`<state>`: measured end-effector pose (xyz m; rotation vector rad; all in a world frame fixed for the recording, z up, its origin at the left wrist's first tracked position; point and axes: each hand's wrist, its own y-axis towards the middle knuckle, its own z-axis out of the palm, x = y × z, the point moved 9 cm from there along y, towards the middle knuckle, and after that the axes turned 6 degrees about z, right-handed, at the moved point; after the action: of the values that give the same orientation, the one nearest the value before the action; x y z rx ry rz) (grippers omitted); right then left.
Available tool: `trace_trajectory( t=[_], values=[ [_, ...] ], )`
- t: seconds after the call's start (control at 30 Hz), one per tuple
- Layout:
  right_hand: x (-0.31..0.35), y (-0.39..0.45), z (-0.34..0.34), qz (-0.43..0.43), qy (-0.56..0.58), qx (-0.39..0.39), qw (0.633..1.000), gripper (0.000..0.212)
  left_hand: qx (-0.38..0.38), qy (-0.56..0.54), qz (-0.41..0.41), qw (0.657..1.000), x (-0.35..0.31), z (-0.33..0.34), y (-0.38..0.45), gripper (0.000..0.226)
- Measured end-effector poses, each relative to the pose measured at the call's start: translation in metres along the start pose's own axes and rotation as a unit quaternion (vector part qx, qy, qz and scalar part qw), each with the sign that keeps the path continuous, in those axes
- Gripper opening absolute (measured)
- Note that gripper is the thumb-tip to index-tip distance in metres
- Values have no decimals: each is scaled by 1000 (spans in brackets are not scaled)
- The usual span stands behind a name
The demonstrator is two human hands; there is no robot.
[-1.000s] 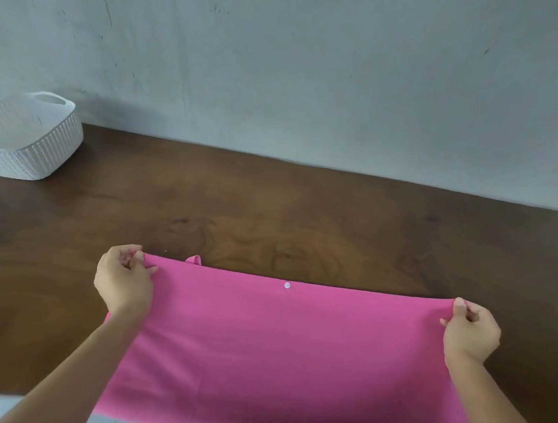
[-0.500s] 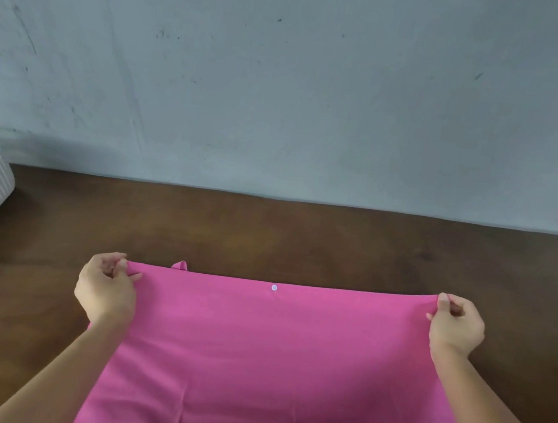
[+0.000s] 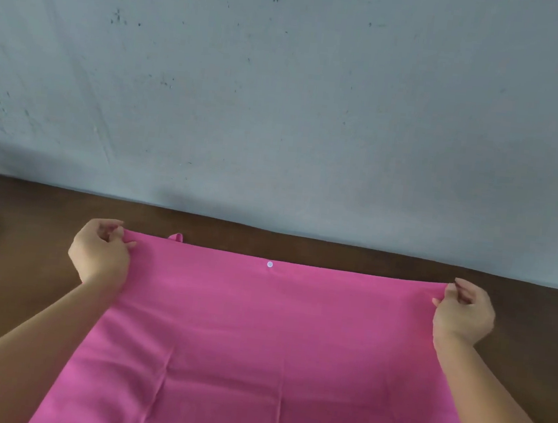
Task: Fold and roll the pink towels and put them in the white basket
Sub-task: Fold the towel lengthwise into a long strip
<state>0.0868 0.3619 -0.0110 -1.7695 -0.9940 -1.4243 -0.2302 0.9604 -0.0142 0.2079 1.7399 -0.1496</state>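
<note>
The task looked only at its beginning: the large pink cloth towel (image 3: 277, 349) lay spread flat and single, not yet rolled, and the white basket was not in view. It covered the dark brown wooden table (image 3: 13, 273), which stood against a scuffed grey wall (image 3: 283, 91). The left hand (image 3: 101, 254) and the right hand (image 3: 464, 315) each pinched one far corner with curled fingers.

A dark brown wooden table (image 3: 25, 253) with visible grain runs across the view. Behind it, touching its far edge, stands a pale grey wall (image 3: 283, 91) with dark scuffs.
</note>
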Motion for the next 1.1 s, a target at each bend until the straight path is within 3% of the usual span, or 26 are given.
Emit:
trace_trajectory(
  t=[0.37, 0.7, 0.83, 0.93, 1.1],
  values=[
    [-1, 51, 54, -9, -54, -15, 998, 15, -15, 57, 57, 997, -19, 55, 47, 12],
    [-6, 63, 63, -1, -64, -4, 998, 17, -1, 134, 77, 988, -30, 57, 51, 18],
    [4, 53, 58, -12, -27, 52, 998, 21, 43, 198, 125, 971, -51, 54, 25, 30],
    [32, 22, 42, -126, -103, 101, 981, 27, 84, 224, 174, 955, -71, 56, -7, 30],
    [28, -29, 11, -216, -198, 200, 935, 28, 224, 269, 296, 889, -81, 76, -89, 29]
  ],
)
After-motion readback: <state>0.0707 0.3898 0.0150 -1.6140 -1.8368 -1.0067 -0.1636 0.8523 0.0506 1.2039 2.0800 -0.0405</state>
